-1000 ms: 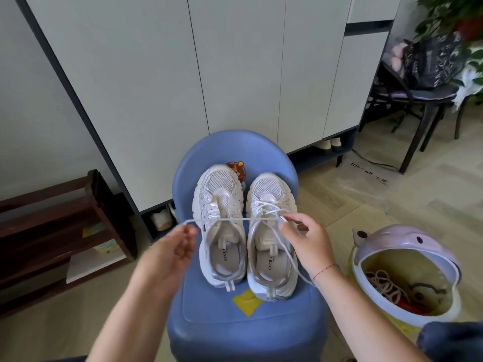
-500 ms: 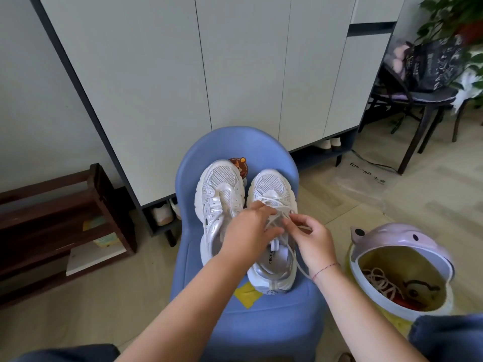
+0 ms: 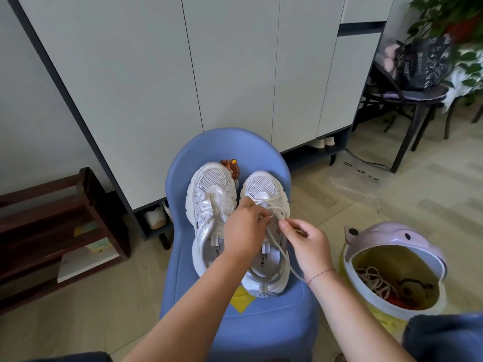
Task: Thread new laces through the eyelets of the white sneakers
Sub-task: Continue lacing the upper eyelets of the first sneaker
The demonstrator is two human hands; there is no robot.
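Two white sneakers stand side by side on a blue child's chair, toes toward the cabinet. The left sneaker has no lace. The right sneaker carries a white lace crossed over its front eyelets, with a loose end trailing down past the heel. My left hand lies over the right sneaker's tongue and pinches the lace near the eyelets. My right hand pinches the lace just beside it. The middle eyelets are hidden by my hands.
A lilac-lidded bin with old laces inside stands on the floor at the right. A dark wooden shoe rack is at the left, a white cabinet behind the chair, and a black chair with a bag at the far right.
My left hand swung in from the far left, where it held the lace stretched out, to the right sneaker's eyelets. My right hand stayed at the lace.
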